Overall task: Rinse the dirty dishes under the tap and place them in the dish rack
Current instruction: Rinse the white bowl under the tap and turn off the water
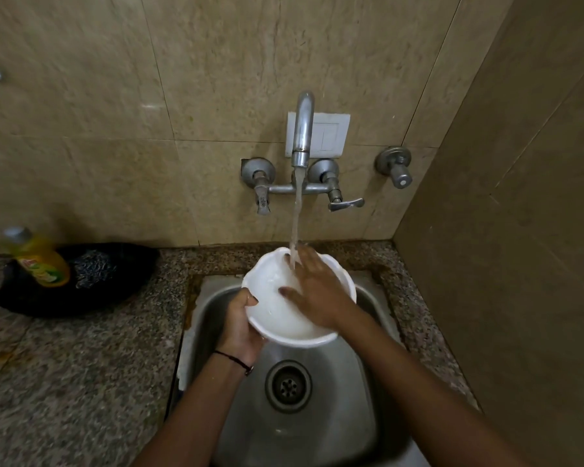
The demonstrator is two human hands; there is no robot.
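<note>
Bowl (pixel 273 316), white with a wavy rim, is held over the back half of the steel sink (pixel 338 375), tilted toward me and sitting right under the running water (pixel 296 217). On my feed the left hand (pixel 240 326) grips the bowl's left rim, its thumb hooked over the edge into the inside and the other fingers curled underneath. The right hand (pixel 317 293) lies flat inside the bowl with the fingers spread and straight, pressed against the wet inner wall; it holds nothing. The stream lands at the fingertips of that hand, near the bowl's far rim. So the two hands are apart, one clamped on the rim, one laid open within.

A dark thread band (pixel 234 359) circles the left wrist. Below the bowl I see the round drain (pixel 288 385) in the sink floor. The water comes from a curved metal tap (pixel 302 129) fixed to the beige tiled wall (pixel 115 112), with one lever handle (pixel 263 201) on its left pointing down and another (pixel 346 204) on its right turned sideways. A white switch plate (pixel 332 134) sits behind the spout, and a separate round valve (pixel 398 167) is mounted further right.

The sink is set into a speckled granite counter (pixel 81 372). On the counter, well to the left, a yellow soap bottle (pixel 40 259) stands on a black bag-like thing (pixel 91 298); I cannot tell what that is.
</note>
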